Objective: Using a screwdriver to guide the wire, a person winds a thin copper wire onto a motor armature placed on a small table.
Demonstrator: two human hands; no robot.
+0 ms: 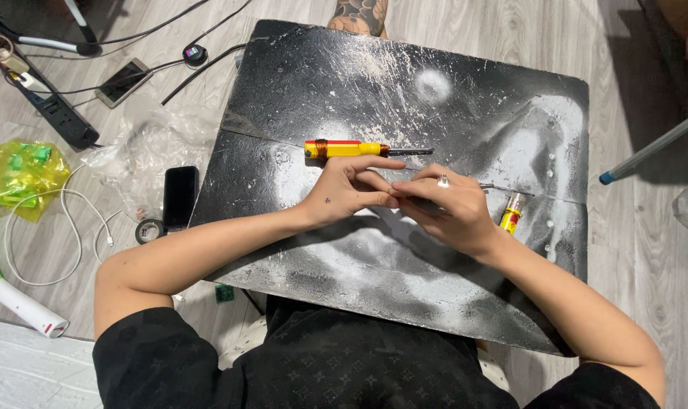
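My left hand (349, 191) and my right hand (444, 210) meet at the middle of a black board (344, 91) smeared with white. Their fingertips pinch together on a small thin thing that is mostly hidden. A thin metal tip (486, 185) pokes out to the right of my right hand, which wears a ring. A yellow-handled screwdriver (359, 149) lies on the board just beyond my left hand. A small yellow and red glue tube (512, 213) lies beside my right wrist.
On the wooden floor at the left lie a black phone (180, 196), a tape roll (149, 230), clear plastic wrap (151, 144), a white cable (56, 235), a yellow bag (22, 173), a power strip (56, 113) and another phone (121, 82). A pole (650, 148) leans in at the right.
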